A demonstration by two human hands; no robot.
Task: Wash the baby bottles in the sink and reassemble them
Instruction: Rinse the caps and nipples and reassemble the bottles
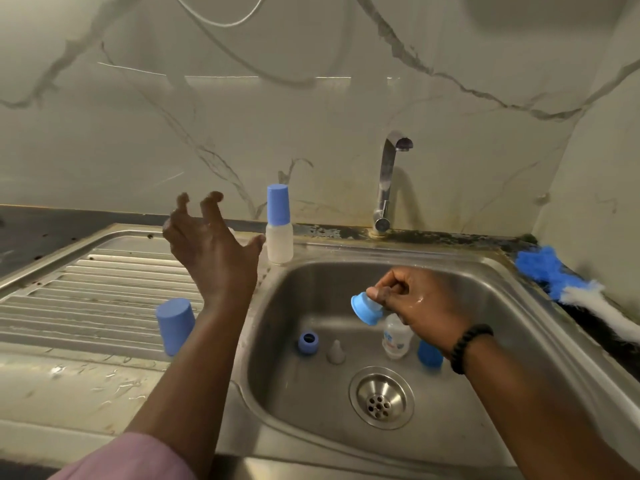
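A: What is the biggest thing here?

B: The sink point(460, 268). It sits in the counter point(41, 226), with a ribbed tray point(104, 289) on its left. The tap point(388, 181) stands behind it, and no water comes out.

A: Where are the hands?

B: The left hand point(211, 251) is up over the tray. Its fingers are spread wide and it holds nothing. The right hand point(419, 303) is over the sink. Its grip is narrow, and it pinches a blue ring point(367, 308).

A: Where are the bottles?

B: One bottle point(279, 233) stands up on the sink's back rim with its blue top on. It looks done, I think. It is just beside the left thumb. A bare bottle point(396, 336) stands in the sink, right under the right hand, with its mouth facing up.

A: So what matters next?

B: The ring hangs tilted, just above and a bit left of the bare bottle. I think the ring has to go level and come down on that mouth. The right hand is much nearer to it than the left.

A: And the small bits?

B: A brush point(568, 289) lies on the right rim. One cap point(175, 325) stands on the tray. Another cap point(429, 355) is in the sink under the right wrist. A second ring point(307, 342) and a grey teat point(336, 351) sit on the sink floor, left of the bare bottle.
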